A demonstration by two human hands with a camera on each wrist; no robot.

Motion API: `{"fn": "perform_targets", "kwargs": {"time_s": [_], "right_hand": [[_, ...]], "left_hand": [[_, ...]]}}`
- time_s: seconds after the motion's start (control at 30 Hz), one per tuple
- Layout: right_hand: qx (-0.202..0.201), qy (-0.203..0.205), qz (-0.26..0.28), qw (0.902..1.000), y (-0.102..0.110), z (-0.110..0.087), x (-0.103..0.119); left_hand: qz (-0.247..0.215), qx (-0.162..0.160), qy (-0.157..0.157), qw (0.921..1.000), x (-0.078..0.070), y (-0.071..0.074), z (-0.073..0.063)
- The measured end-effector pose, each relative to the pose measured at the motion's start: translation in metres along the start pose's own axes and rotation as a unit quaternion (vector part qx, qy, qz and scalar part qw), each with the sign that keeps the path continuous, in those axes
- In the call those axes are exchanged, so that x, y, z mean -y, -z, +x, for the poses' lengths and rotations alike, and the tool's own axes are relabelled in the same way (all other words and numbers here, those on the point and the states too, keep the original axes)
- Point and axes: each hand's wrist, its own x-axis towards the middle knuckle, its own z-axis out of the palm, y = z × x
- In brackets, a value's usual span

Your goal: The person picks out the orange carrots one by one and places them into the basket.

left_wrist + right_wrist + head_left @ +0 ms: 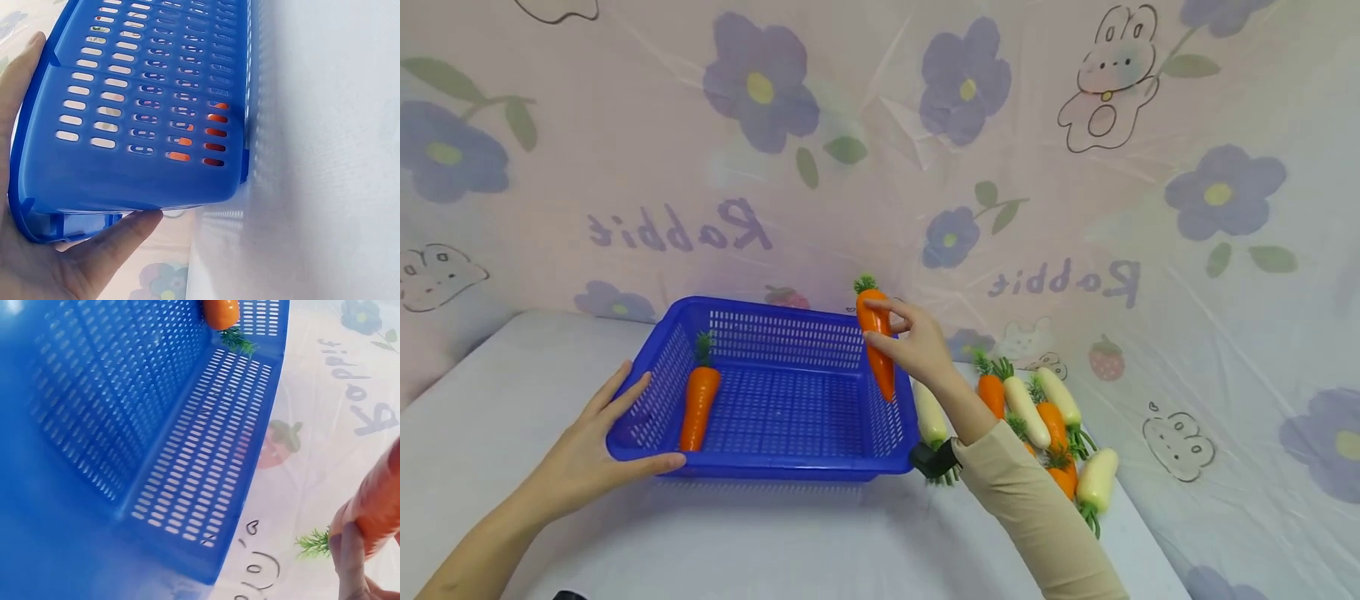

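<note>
One carrot (876, 317) sits between the thumb and fingers of the right hand (913, 337), leafy top up and tip pointing down. It shows against the right wall of the blue basket (760, 468); whether it hangs over the rim or just beyond it is hard to judge. The wrist is raised, the beige sleeve (1037, 517) slanting in from the lower right. A black wrist mount (934, 458) partly hides a white radish (930, 414) beside the basket, and the forearm covers part of the heap farther right — several carrots (991, 394) and pale radishes (1097, 479) lying together. The left hand (587, 442) rests at the basket's front left corner, fingers spread and nearly straight, thumb along the front rim. Near it, inside the basket, lies a second carrot (700, 404), greens toward the back — all on a white table (737, 542) before a flowered rabbit-print cloth (865, 208).
</note>
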Motion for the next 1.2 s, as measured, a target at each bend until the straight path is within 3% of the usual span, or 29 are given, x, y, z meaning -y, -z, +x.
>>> {"fn": "perform_targets", "kwargs": {"time_s": [0.33,0.63,0.93,1.2], "right_hand": [[0.015,0.01,0.002,0.9998,-0.015,0.016,0.01],[0.107,-0.008,0.056,0.9927,-0.038,0.032,0.023],[0.156,0.011,0.052,0.9864,-0.059,0.041,0.02],[0.176,-0.008,0.09,0.9802,-0.081,0.05,0.01]], "left_hand": [[0.008,0.006,0.006,0.9999,-0.002,0.003,0.0],[0.004,0.005,0.007,1.0,-0.001,0.003,0.002],[-0.004,0.004,0.01,0.9999,0.002,0.0,-0.002],[-0.001,0.002,0.01,0.9999,0.0,0.001,0.0]]}}
